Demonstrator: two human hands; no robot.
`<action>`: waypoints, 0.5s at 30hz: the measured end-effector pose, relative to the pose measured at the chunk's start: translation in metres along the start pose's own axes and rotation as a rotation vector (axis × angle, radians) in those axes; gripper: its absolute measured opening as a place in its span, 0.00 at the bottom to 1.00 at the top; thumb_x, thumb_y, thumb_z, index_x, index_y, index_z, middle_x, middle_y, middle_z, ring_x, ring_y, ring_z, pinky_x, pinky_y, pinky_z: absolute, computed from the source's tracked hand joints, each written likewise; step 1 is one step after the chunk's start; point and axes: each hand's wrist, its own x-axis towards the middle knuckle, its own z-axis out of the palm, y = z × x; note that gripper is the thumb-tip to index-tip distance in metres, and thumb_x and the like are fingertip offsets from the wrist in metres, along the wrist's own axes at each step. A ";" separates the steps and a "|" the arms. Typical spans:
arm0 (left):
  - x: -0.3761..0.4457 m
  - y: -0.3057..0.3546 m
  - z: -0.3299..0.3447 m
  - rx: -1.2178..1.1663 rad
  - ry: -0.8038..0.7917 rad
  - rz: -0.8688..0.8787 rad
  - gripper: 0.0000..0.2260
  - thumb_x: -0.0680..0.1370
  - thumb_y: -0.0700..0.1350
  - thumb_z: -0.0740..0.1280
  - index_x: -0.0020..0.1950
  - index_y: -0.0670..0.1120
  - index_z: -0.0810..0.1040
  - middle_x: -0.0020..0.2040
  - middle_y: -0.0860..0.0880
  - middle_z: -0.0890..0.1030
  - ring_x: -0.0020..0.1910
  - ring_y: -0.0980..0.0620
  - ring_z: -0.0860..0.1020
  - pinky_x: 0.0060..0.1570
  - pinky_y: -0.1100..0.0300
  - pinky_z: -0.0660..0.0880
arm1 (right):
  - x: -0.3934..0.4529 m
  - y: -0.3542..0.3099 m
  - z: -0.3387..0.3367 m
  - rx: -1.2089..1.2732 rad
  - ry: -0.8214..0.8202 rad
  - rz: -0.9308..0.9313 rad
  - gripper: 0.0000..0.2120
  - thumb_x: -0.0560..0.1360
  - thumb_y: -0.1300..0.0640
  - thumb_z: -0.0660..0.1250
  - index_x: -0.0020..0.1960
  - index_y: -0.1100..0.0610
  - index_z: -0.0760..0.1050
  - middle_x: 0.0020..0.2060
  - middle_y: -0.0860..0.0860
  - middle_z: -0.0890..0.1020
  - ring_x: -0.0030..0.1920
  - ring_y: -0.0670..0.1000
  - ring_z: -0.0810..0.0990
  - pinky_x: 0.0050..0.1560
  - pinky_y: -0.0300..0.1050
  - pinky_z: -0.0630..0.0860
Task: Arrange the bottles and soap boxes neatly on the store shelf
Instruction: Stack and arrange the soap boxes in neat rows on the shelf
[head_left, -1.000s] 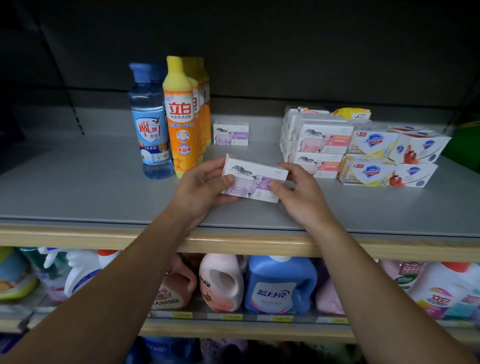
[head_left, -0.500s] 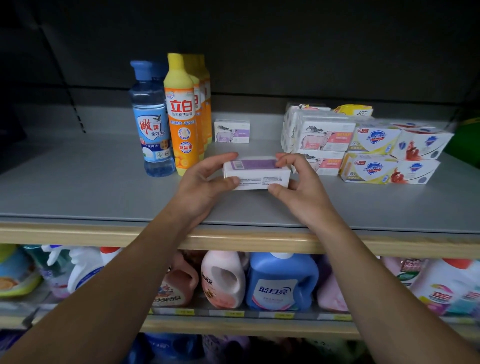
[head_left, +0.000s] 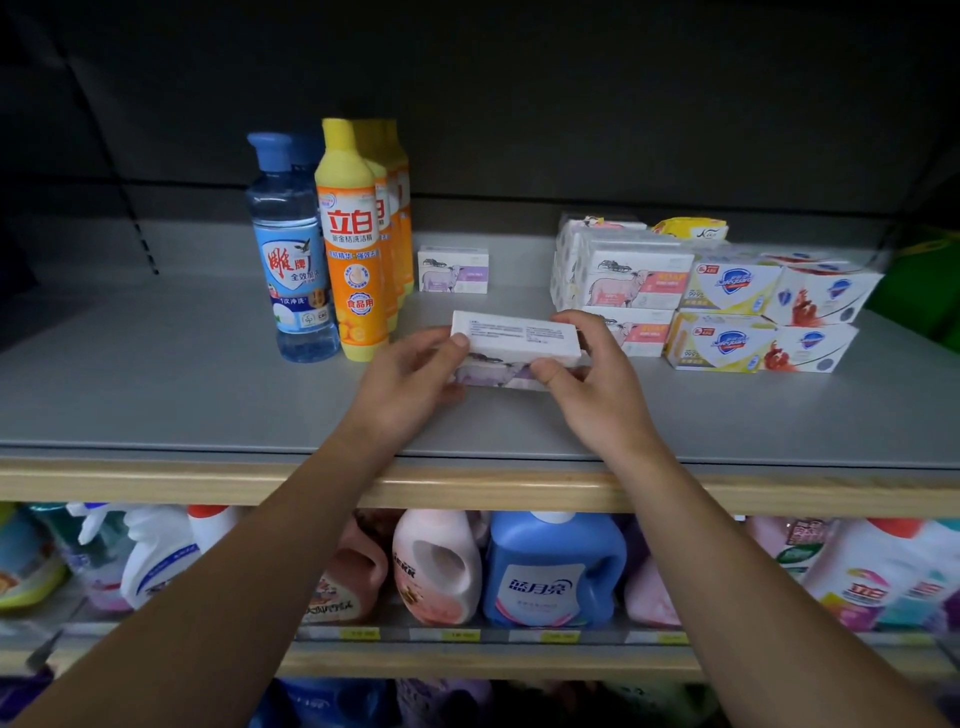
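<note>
On the grey store shelf (head_left: 156, 395), beside the orange dish-soap bottles (head_left: 353, 244), left hand (head_left: 410, 384) and right hand (head_left: 597, 395) each grip an end of the tilted purple soap box (head_left: 514, 348), thumbs pinching. Loosening mid-turn could drop it.

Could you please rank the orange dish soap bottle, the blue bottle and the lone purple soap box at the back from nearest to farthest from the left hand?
Measured from the left hand:
1. Orange dish soap bottle, just up-left of the hand.
2. Blue bottle, further left, beside the orange one.
3. Purple soap box, back near the shelf's rear; close to the blue bottle's rank.
</note>
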 end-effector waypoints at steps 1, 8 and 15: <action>0.002 -0.002 -0.001 0.147 0.022 0.037 0.11 0.80 0.50 0.64 0.55 0.48 0.83 0.51 0.55 0.85 0.53 0.54 0.82 0.55 0.57 0.78 | 0.000 0.001 0.000 -0.022 -0.009 0.009 0.18 0.75 0.57 0.71 0.61 0.44 0.71 0.49 0.40 0.79 0.39 0.40 0.79 0.41 0.30 0.72; 0.002 -0.008 -0.020 0.811 -0.044 0.199 0.14 0.76 0.49 0.69 0.61 0.47 0.80 0.56 0.48 0.83 0.53 0.48 0.81 0.53 0.53 0.77 | 0.006 0.003 0.001 -0.328 0.011 0.077 0.19 0.75 0.52 0.70 0.65 0.51 0.73 0.55 0.50 0.80 0.56 0.52 0.78 0.52 0.35 0.70; -0.005 -0.012 -0.039 1.089 -0.167 0.204 0.19 0.78 0.55 0.65 0.64 0.46 0.79 0.61 0.47 0.81 0.60 0.46 0.77 0.59 0.53 0.74 | -0.010 -0.004 0.006 -0.863 -0.063 -0.409 0.25 0.74 0.53 0.69 0.71 0.51 0.72 0.65 0.51 0.75 0.65 0.59 0.70 0.65 0.55 0.69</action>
